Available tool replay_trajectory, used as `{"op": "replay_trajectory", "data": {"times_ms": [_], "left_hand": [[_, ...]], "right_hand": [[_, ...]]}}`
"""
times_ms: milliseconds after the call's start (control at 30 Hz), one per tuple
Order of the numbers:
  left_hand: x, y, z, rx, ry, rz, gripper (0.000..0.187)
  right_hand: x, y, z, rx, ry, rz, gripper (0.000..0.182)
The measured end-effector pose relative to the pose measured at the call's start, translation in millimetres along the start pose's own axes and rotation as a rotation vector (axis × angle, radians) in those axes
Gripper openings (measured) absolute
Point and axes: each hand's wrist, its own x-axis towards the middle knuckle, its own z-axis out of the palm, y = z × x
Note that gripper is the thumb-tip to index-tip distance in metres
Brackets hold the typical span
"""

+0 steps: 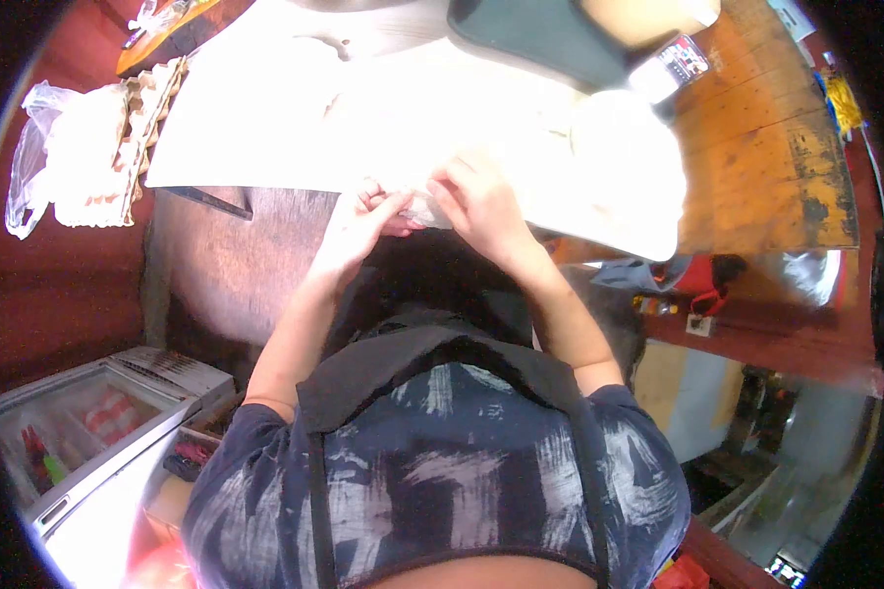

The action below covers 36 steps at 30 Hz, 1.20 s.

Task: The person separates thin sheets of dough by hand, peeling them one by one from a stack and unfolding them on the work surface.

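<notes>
Both my hands meet at the near edge of the white table (265, 147), which is washed out by glare. A small whitish, crumpled piece (424, 209) sits between them; whether it is plastic or something soft, I cannot make out. My left hand (375, 214) has its fingers curled round the left side of this piece. From the right, my right hand (476, 199) pinches at its upper side with bent fingers. Glare hides whatever pale things lie on the tabletop just beyond the hands.
Egg trays (118, 147) with a clear plastic bag (31, 162) are at the left. A dark green tray (535, 34) and a phone (673, 67) lie at the far right, near a wooden table (756, 147). A glass-topped freezer (88, 422) stands lower left.
</notes>
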Motion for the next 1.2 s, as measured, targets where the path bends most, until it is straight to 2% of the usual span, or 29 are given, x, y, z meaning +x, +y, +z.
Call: {"op": "replay_trajectory", "data": {"times_ms": [167,267,333,633,967,1067,1133,1200], "left_hand": [[6.1,-4.6,-0.9,0.038,0.009,0.051,0.017],[7.8,-9.5,-0.7,0.065,0.03,0.075,0.017],[7.6,-10.3,-0.3,0.052,0.037,0.1,0.017],[10.0,-7.7,-0.6,0.088,0.059,0.082,0.015],[9.5,-3.9,-4.9,0.1,0.047,0.079,0.014],[6.0,0.3,-4.3,0.156,0.095,0.083,0.014],[6.9,-2.0,-6.7,0.199,0.126,0.087,0.013],[9.4,-6.2,-8.9,0.148,0.191,0.246,0.011]], "right_hand": [[1.9,-3.5,-2.3,0.084,-0.093,0.071,0.014],[0.5,6.4,7.6,0.052,-0.01,-0.012,0.014],[0.9,8.3,9.6,0.079,0.021,0.076,0.012],[10.8,15.7,9.5,0.014,0.113,0.119,0.009],[23.1,19.6,3.8,-0.031,0.158,0.076,0.008],[23.8,19.1,0.7,-0.034,0.132,0.082,0.008],[23.5,17.0,-3.6,-0.055,0.061,0.014,0.011],[24.5,10.1,-6.9,-0.065,-0.002,0.006,0.012]]}}
